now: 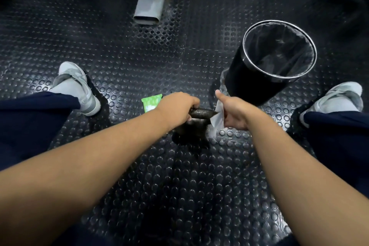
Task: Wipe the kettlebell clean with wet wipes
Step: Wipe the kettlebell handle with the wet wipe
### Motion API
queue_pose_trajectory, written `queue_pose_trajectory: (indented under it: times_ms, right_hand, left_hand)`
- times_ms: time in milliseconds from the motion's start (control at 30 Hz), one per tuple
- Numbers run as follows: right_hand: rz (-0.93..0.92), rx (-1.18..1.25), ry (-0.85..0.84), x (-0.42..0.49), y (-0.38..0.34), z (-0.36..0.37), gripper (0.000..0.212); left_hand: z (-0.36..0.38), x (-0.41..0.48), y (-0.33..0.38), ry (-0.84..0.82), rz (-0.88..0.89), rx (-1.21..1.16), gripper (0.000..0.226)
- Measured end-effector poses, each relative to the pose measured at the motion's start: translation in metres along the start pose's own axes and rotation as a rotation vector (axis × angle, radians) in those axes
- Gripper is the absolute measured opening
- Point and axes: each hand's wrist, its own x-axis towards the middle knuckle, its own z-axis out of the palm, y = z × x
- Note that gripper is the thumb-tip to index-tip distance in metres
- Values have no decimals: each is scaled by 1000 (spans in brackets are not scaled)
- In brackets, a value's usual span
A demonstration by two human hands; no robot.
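A dark kettlebell [194,126] is seen standing on the black studded rubber floor [179,185], between the person's two outstretched forearms and roughly midway between the two feet. Its handle [203,113] is gripped at the left end by the left hand [175,110], whose fingers are curled over the bar. The right end of the handle is met by a white wet wipe [217,119], which is held in the right hand [232,113]; the fingers are closed round the wipe, while the thumb is raised and points away from the body. The lower edge of the wipe hangs down beside the kettlebell's body. A green packet of wipes [151,103] lies flat on the floor just beyond the left hand. A black cylindrical bin [265,62], fitted with a dark liner and a bright rim, is placed beyond the right hand, tilted slightly in the wide-angle view. Grey shoes [79,88] and dark blue trouser legs [30,118] are visible at both sides. A grey metal equipment leg [149,4] is seen at the top of the view.
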Motion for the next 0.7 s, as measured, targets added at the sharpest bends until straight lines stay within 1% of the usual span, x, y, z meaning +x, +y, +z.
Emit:
queue_pose_trajectory:
  times_ms: [100,167,200,233,267,300,333,367,400,467,500,533,600,633,667,700]
  right_hand:
    - [-34,-118,81,-6,-4,12,92]
    - [-54,-171,172,4,9,20,118]
    - [-75,-147,200,24,25,19,127]
    - [-86,-74,226,34,37,21,136]
    - [-71,45,235,35,46,24,135]
    - [-67,183,224,29,51,29,120]
    - [-48,280,213,24,55,33,96]
    - [-45,353,200,21,59,34,77]
    - [-52,406,198,22,61,33,70]
    - [-37,446,203,15,55,30,73]
    - [-12,485,174,9,49,29,69]
    - [14,525,153,3,42,29,61]
    - [10,589,172,-1,31,31,44]
    - [-10,565,174,-2,27,33,41]
    - [-29,494,178,-5,22,35,45]
    - [-37,383,199,-5,18,37,59]
  left_hand:
    - [-1,0,1,6,3,0,39]
    - [-2,0,2,9,3,4,36]
    - [-2,0,2,9,4,7,36]
    - [-2,1,2,6,6,8,37]
    - [-1,2,2,3,7,8,38]
    - [-1,2,1,-1,9,10,39]
    - [-1,2,1,-2,11,15,40]
    - [0,2,1,-1,14,23,41]
    - [0,2,1,1,15,29,41]
    - [-1,1,-1,11,15,29,41]
    - [0,1,-1,15,15,29,41]
    - [0,0,-1,17,15,32,42]
    - [0,-1,0,19,11,40,42]
    - [0,-1,0,20,9,40,42]
    - [-1,-1,0,20,9,39,42]
    - [-1,-1,1,20,10,38,41]
